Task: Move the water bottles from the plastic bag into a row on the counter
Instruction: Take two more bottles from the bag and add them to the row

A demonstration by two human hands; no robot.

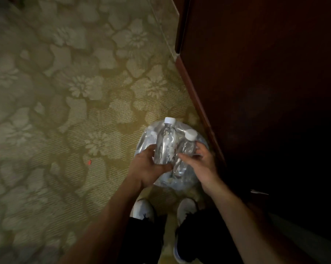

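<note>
A clear plastic bag point(147, 138) lies on the carpet just in front of my feet, with more bottles dimly visible inside it. My left hand point(145, 166) grips the lower part of a clear water bottle point(165, 143) with a white cap, held above the bag. My right hand point(202, 162) holds a second clear water bottle point(185, 149), also white-capped, right beside the first. Both bottles point away from me with their caps up. The counter top is not visible.
A dark wooden cabinet point(256, 92) rises close on the right, its base edge running diagonally beside the bag. Patterned floral carpet point(75, 92) covers the floor to the left. My white shoes point(143, 208) stand just behind the bag.
</note>
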